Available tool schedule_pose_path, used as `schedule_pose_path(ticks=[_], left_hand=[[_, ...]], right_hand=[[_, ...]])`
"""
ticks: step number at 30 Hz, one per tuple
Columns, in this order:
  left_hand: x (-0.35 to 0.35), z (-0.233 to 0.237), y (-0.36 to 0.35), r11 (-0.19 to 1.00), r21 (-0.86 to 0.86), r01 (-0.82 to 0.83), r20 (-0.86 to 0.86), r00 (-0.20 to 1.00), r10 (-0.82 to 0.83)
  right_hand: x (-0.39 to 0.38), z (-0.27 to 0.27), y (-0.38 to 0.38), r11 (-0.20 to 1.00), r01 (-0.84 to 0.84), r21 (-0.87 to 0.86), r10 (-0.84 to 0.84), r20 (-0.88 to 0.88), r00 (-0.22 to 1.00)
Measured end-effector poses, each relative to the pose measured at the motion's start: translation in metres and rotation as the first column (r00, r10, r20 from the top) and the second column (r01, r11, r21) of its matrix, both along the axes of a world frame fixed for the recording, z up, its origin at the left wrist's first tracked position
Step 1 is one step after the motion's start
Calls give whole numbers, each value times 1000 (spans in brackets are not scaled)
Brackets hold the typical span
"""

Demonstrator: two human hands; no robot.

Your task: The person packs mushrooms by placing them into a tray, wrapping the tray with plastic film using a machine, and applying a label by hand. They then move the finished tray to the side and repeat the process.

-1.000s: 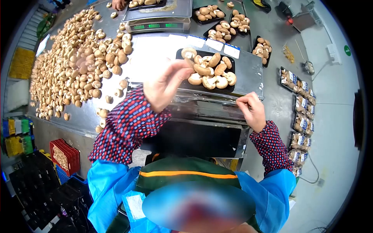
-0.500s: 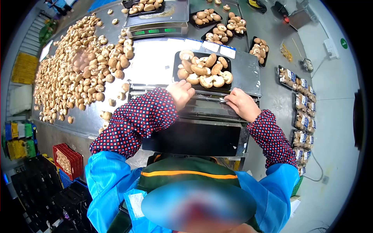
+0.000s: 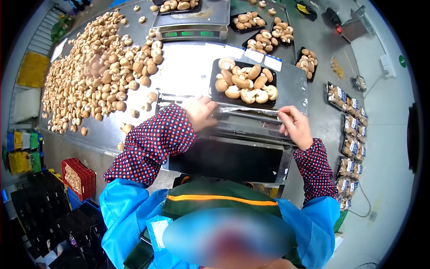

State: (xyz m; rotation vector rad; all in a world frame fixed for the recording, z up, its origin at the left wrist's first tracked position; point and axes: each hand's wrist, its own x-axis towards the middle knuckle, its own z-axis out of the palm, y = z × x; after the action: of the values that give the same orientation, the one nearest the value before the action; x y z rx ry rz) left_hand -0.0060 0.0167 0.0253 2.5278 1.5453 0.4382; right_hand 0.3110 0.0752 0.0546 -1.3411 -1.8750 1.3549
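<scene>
A black tray piled with brown shiitake mushrooms sits on the wrapping machine's metal top. Along the tray's near side runs a narrow, gathered strip of clear plastic film. Its right end is pinched between thumb and finger of my right hand. At the strip's left end is my left hand, closed at the film's edge, its lower fingers blurred by motion. Both hands are just in front of the tray, over the machine's rollers.
Loose mushrooms cover the table's left side. A scale with green digits stands behind the machine. Several filled trays lie at the back right, and wrapped, labelled packs line the right side. A red crate stands lower left.
My right hand has lifted slightly and drawn the film out to the right. My left hand has shifted a little left from the tray's near edge. The whole view has shifted slightly.
</scene>
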Motion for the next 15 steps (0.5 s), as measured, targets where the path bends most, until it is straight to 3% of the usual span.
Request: schedule_pose_path(ticks=[3,5,6,7,9,10,11,12,13,14,15], left_hand=[[-12,-4,5,993,-63,100,56,994,-96],[-20,1,-2,999,16,43,139,989,-45],[-24,2,-5,998,54,18,181,983,-27],[-27,4,-17,995,96,-22,293,956,-7],[-20,27,-47,983,49,-176,441,887,137],[-16,43,-63,975,-61,-212,528,823,212],[-18,60,-73,983,-68,-169,545,819,178],[-14,73,-83,955,-223,-194,682,669,295],[-14,94,-81,971,-177,-162,758,606,240],[-19,113,-70,991,-35,-127,743,660,111],[-27,135,-55,985,-34,-167,627,764,151]], right_hand=[[-4,-7,-4,999,31,10,-30,-55,998],[-4,-10,-13,990,66,121,-51,-123,991],[3,-3,-22,963,-36,268,22,57,998],[6,5,-38,935,-53,351,26,80,996],[11,19,-69,863,-59,501,22,80,997],[12,28,-80,821,-43,570,15,55,998],[11,41,-90,830,79,552,-43,-78,996],[9,56,-97,833,199,517,-105,-205,973],[7,72,-91,797,282,534,-91,-355,931],[2,87,-79,760,364,538,-65,-494,867],[7,103,-58,689,391,610,-173,-385,907]])
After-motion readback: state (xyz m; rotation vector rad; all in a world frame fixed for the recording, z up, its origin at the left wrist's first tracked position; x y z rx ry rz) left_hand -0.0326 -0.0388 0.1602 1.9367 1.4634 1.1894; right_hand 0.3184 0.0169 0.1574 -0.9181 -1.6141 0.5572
